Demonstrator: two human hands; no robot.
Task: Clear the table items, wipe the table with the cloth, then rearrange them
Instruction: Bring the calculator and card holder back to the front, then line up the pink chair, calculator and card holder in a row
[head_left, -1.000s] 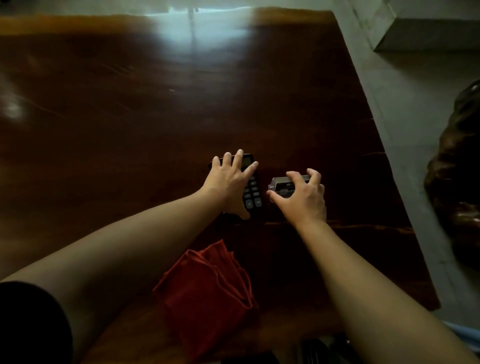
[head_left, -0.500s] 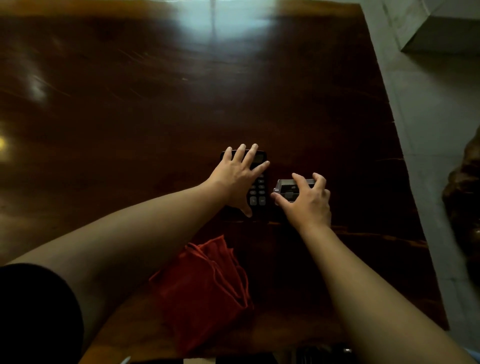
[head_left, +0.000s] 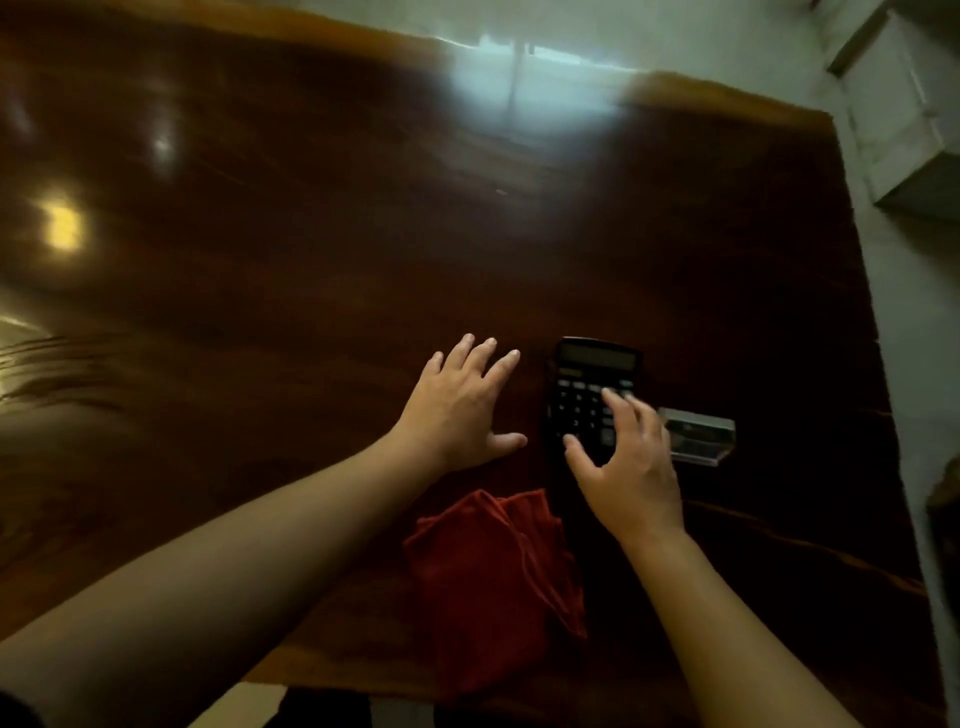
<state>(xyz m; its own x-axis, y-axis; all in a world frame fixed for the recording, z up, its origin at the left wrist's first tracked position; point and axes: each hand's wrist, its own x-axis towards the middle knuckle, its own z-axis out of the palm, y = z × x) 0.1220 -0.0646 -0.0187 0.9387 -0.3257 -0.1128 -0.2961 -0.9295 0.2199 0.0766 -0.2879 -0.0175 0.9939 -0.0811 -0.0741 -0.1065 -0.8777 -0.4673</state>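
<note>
A black calculator (head_left: 592, 387) lies flat on the dark wooden table (head_left: 311, 260), right of centre. Just to its right sits a small grey stapler-like object (head_left: 698, 436). My left hand (head_left: 460, 410) hovers open to the left of the calculator, fingers spread, holding nothing. My right hand (head_left: 623, 457) is open above the calculator's lower right part, fingers spread over the keys, holding nothing. A crumpled red cloth (head_left: 493, 577) lies on the table between my forearms, near the front edge.
The table's right edge (head_left: 883, 364) runs close to the grey object, with pale floor (head_left: 924, 322) beyond it. A white block-shaped piece (head_left: 904, 109) stands at the upper right. Bright reflections mark the far and left parts of the tabletop.
Both hands have let go: the left came off the calculator and moved left, the right came off the grey object and now hovers over the calculator. The view shifted left.
</note>
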